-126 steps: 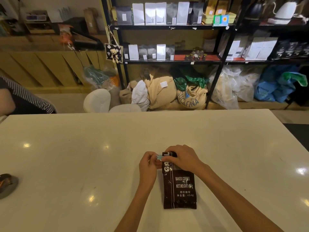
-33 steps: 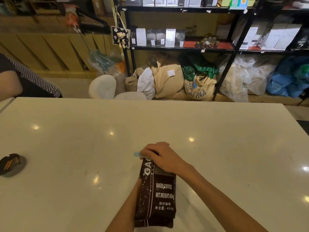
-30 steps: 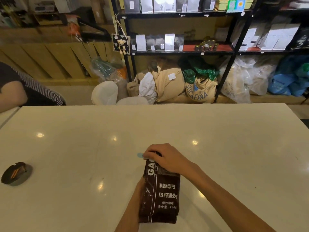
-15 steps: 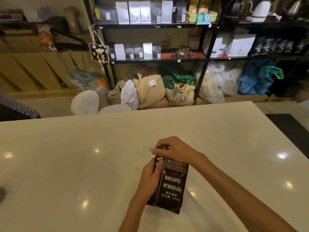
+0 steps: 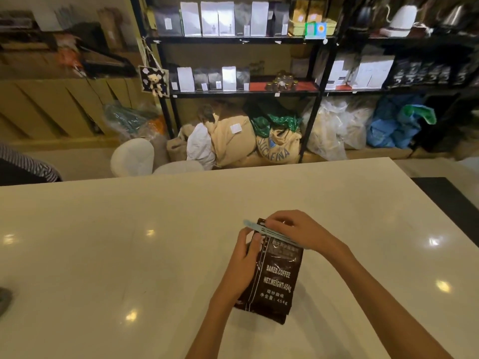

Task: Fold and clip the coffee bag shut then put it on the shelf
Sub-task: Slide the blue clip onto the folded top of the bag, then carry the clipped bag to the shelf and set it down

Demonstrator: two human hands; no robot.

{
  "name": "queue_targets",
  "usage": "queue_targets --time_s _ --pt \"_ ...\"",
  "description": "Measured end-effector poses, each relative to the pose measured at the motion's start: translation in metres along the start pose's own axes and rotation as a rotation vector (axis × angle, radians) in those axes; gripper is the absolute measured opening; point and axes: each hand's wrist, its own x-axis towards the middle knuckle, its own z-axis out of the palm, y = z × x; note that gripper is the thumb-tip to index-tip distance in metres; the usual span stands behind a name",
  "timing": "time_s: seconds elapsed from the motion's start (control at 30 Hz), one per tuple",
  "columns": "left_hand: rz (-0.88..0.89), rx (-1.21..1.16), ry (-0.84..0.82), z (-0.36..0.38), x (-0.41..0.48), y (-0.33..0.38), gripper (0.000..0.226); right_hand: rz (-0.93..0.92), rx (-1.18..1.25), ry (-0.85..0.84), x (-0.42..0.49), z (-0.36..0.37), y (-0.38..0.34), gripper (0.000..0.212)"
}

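A dark brown coffee bag (image 5: 276, 278) with white lettering stands on the white table (image 5: 129, 255), tilted a little to the right. A light blue clip (image 5: 261, 229) lies across its folded top. My left hand (image 5: 245, 257) grips the bag's left side near the top. My right hand (image 5: 298, 230) is curled over the top right, its fingers on the clip. The black metal shelf (image 5: 241, 40) stands beyond the table, its boards filled with bags and boxes.
Burlap sacks (image 5: 233, 141) and plastic bags lie under the shelf. Two white stools (image 5: 132, 160) stand behind the table's far edge. A person's striped sleeve (image 5: 28, 167) shows at the left. A dark round object (image 5: 4, 299) sits at the table's left edge.
My left hand has come from under the bag to its left side. The bag has turned more upright, and the blue clip now shows across its top.
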Motion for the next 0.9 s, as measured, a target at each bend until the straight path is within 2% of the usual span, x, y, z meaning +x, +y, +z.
queue_targets --time_s 0.13,0.23,0.37,0.53,0.63,0.67,0.73,0.8,0.83,0.9 --pt "-0.018 -0.039 0.008 0.01 0.006 0.001 0.042 -0.025 -0.09 0.027 -0.009 0.004 -0.008 0.031" --pt "-0.069 -0.151 0.049 0.018 0.013 0.002 0.035 0.007 -0.235 0.133 -0.009 -0.002 -0.009 0.033" --pt "-0.036 -0.192 0.014 0.023 0.025 0.01 0.029 0.114 -0.118 0.336 -0.026 -0.004 -0.002 0.028" --pt "-0.089 -0.249 0.076 0.046 0.022 0.002 0.031 0.173 -0.282 0.387 -0.031 -0.008 0.0 0.031" --pt "-0.094 -0.255 0.129 0.065 0.02 0.001 0.032 0.202 -0.315 0.49 -0.042 -0.011 0.003 0.035" --pt "-0.087 -0.261 0.142 0.07 0.02 0.003 0.031 0.214 -0.232 0.547 -0.049 -0.013 0.006 0.032" --pt "-0.096 -0.31 0.163 0.084 0.021 0.007 0.031 0.251 0.138 0.622 -0.074 -0.021 0.018 0.034" --pt "-0.101 -0.351 0.162 0.101 0.023 0.012 0.033 0.308 0.59 0.547 -0.106 -0.026 0.031 0.046" --pt "-0.096 -0.349 0.156 0.112 0.025 0.014 0.032 0.331 0.725 0.492 -0.122 -0.026 0.036 0.047" --pt "-0.081 -0.331 0.133 0.14 0.029 0.018 0.03 0.335 0.756 0.495 -0.146 -0.028 0.05 0.037"
